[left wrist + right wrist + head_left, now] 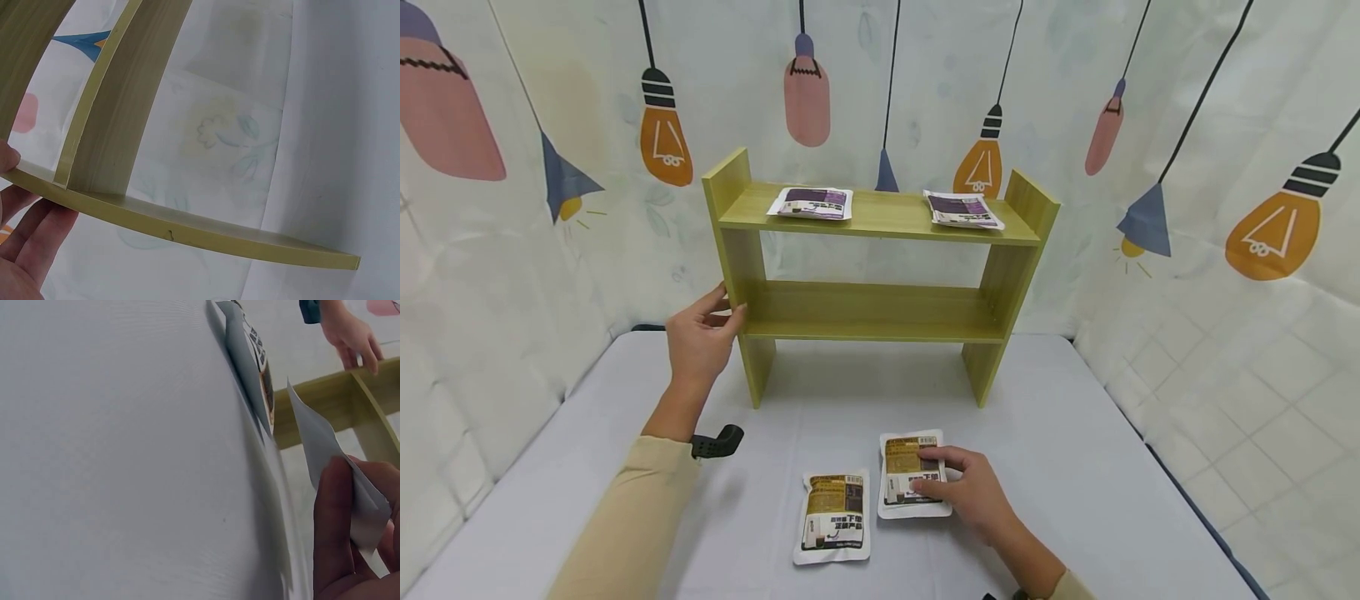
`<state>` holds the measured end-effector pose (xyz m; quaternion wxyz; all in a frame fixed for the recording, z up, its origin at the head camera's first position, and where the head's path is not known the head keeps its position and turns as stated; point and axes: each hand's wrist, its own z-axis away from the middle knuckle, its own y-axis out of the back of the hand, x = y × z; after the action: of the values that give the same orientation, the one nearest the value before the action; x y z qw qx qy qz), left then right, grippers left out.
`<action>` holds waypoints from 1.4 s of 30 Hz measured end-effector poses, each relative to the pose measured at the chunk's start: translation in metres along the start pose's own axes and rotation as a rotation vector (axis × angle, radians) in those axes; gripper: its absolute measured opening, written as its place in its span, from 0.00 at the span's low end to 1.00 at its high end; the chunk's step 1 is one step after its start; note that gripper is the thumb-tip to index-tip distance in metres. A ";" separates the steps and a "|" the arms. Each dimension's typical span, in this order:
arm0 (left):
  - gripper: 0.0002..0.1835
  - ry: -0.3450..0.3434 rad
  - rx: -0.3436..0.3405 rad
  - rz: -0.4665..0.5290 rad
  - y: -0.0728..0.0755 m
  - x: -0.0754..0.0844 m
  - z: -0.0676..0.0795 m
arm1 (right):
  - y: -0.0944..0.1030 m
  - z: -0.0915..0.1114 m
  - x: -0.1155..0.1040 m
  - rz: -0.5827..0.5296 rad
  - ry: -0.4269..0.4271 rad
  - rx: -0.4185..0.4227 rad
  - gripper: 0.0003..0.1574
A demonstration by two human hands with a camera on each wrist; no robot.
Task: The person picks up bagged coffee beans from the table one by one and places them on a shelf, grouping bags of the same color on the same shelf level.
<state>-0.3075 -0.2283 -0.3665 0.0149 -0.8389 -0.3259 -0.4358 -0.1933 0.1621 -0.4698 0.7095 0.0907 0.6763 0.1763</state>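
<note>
My left hand [698,343] grips the left side panel of a yellow-green two-tier wooden shelf [872,310], at about the height of the lower board. The left wrist view shows its thumb [7,156] on one face of that panel and the fingers on the other. At the front right, my right hand [976,493] pinches a white pouch [901,467] with a brown and gold printed label. In the right wrist view this pouch [319,434] is tilted up between thumb and fingers. A similar pouch [833,518] lies flat on the table to its left.
Two white pouches with purple labels lie on the top board, one at the left [811,203] and one at the right [964,210]. The shelf stands on a white-covered table [1060,417]. Behind it hangs a white cloth [910,75] printed with lamps.
</note>
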 end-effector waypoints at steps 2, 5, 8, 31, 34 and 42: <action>0.25 -0.002 0.001 -0.001 0.000 0.000 0.000 | 0.001 -0.002 0.000 -0.001 0.001 0.007 0.31; 0.25 -0.008 0.003 -0.001 0.000 -0.001 0.000 | 0.002 -0.005 -0.001 -0.010 0.003 0.016 0.31; 0.25 -0.024 0.010 0.007 0.000 -0.001 -0.001 | 0.004 -0.007 -0.002 -0.037 0.000 0.020 0.31; 0.25 -0.048 0.023 0.029 -0.001 -0.002 -0.002 | 0.019 -0.022 -0.025 -0.185 0.010 0.044 0.32; 0.25 -0.050 0.025 0.029 -0.001 -0.002 -0.002 | 0.022 -0.023 -0.029 -0.202 0.023 0.043 0.32; 0.25 -0.043 0.020 0.018 -0.001 -0.001 -0.002 | 0.029 -0.029 -0.036 -0.215 0.055 0.039 0.32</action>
<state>-0.3098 -0.2292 -0.3665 0.0200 -0.8507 -0.3229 -0.4144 -0.2266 0.1722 -0.4276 0.7036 0.0269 0.7045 0.0883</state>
